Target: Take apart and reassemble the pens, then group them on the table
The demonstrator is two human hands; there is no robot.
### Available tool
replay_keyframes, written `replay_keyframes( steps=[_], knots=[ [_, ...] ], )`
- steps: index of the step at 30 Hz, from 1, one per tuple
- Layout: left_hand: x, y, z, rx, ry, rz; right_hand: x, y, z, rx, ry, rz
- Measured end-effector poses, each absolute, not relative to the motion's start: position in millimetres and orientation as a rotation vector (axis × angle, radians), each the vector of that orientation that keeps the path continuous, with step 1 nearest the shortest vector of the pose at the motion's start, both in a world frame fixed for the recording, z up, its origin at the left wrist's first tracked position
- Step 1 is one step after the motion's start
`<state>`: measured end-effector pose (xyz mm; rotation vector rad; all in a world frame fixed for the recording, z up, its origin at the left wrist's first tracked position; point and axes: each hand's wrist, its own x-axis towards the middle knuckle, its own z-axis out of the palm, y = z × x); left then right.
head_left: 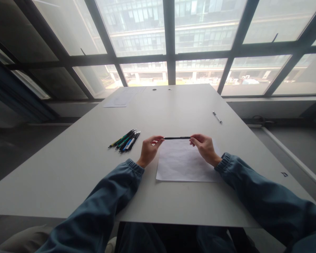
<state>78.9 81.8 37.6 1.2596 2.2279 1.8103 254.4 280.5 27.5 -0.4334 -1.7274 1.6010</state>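
A slim black pen (177, 138) is held level between my two hands, over the far edge of a white sheet of paper (185, 161). My left hand (150, 149) pinches its left end between thumb and fingers. At the other end, the fingertips of my right hand (204, 147) are closed on it. To the left of my left hand lies a pile of several pens (125, 141), mostly black with some green, blue and yellow.
The white table (68, 175) reaches to the windows. A lone pen (217, 117) lies at the right, and printed sheets (118, 100) lie at the far left. Near the right edge is a small dark item (284, 174); a round dark spot (154, 89) shows at the back.
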Motion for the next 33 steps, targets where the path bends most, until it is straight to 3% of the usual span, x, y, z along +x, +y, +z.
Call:
replay_keyframes(
  steps=[33],
  knots=[
    [79.0, 80.6, 36.1, 1.227, 2.198, 1.794, 256.4, 279.3, 29.4, -0.447, -1.760, 1.559]
  ],
)
